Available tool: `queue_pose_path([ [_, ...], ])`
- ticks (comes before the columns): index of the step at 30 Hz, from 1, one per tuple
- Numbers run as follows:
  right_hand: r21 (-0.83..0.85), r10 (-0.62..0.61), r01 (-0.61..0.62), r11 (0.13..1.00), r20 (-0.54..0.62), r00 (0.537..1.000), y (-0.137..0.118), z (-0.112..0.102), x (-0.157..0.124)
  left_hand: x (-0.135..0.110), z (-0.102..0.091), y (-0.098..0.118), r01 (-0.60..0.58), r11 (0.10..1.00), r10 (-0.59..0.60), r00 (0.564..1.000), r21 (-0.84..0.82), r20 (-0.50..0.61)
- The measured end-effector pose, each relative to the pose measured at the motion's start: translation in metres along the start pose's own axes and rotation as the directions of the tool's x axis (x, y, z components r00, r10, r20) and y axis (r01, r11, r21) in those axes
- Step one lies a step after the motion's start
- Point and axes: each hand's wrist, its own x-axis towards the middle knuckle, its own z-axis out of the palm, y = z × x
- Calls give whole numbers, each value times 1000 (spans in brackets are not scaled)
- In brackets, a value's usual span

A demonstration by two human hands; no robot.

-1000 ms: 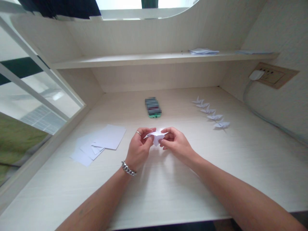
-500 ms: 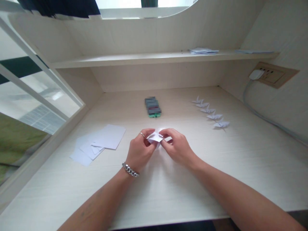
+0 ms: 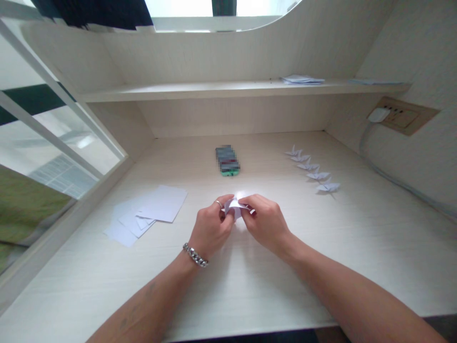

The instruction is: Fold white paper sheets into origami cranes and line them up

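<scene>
1. Well, both hands are busy with one small folded paper [image 3: 234, 205], held between them over the middle of the pale tabletop [image 3: 221, 305]; I can't tell whether its underside touches down.
2. The left hand [image 3: 212, 226], with a ring [image 3: 217, 204] and a chain bracelet [image 3: 194, 255], has its grip pinched on the paper's left side; the right hand [image 3: 267, 221] has its grip on the other edge, thumb and fingertips curled in.
3. To my eye, the step in hand is shaping the folds, though the fingers hide which crease is being worked.
4. The next move seems to call for light, even pressure from both sides, so the thin paper bends without tearing.
5. Off to the right, folded white figures [image 3: 308, 166] stand in a slanting row; loose sheets [image 3: 162, 204] overlap on the left.
</scene>
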Motion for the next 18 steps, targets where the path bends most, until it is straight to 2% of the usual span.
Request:
queue_pose_path([
  [5,44,42,-42,998,4,999,-3,-2,1,0,3,-6,-34,994,35,999,-101,10],
  [10,67,133,-134,989,20,991,-5,-4,2,-1,2,-3,-85,996,85,995,-8,-46],
  [13,40,85,-86,996,19,996,-6,-3,1,-1,2,0,-94,996,94,993,8,-73],
  [18,-112,-92,92,989,7,996,-11,-4,-4,1,0,2,-25,998,20,996,-62,-83],
])
